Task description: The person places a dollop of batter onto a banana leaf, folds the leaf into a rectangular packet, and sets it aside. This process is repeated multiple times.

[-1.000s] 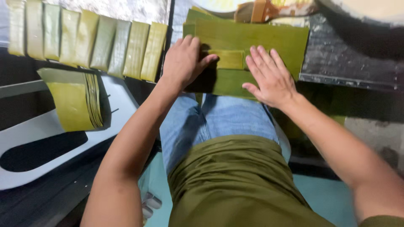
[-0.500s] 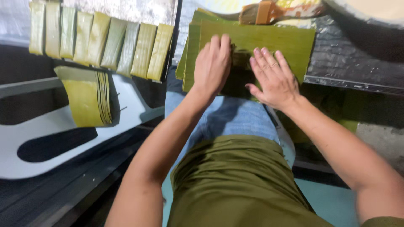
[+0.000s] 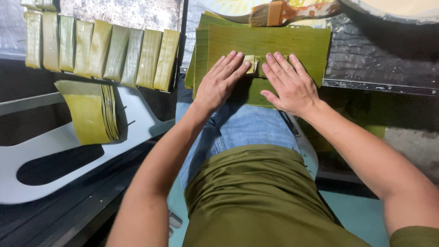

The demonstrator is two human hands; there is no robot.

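Both hands have closed in on the leaf stack [image 3: 274, 43] since a second ago. The left hand [image 3: 219, 82], earlier flat and wide on the leaf at 10 o'clock, has moved in beside the right hand [image 3: 290, 84]. Both now lie palm down, fingers slightly spread, fingertips pressing a small folded packet [image 3: 254, 64] on the top leaf. By this change, the work appears to have passed from smoothing the leaf to folding the packet.

Surroundings: a brush [image 3: 274, 13] lies at 12 o'clock, just beyond the stack. A row of wrapped packets [image 3: 98, 52] lies at 10 o'clock. A folded leaf pile [image 3: 89, 110] rests on a white chair [image 3: 55, 174] at 9 o'clock. Nothing stands between the hands and the packet.
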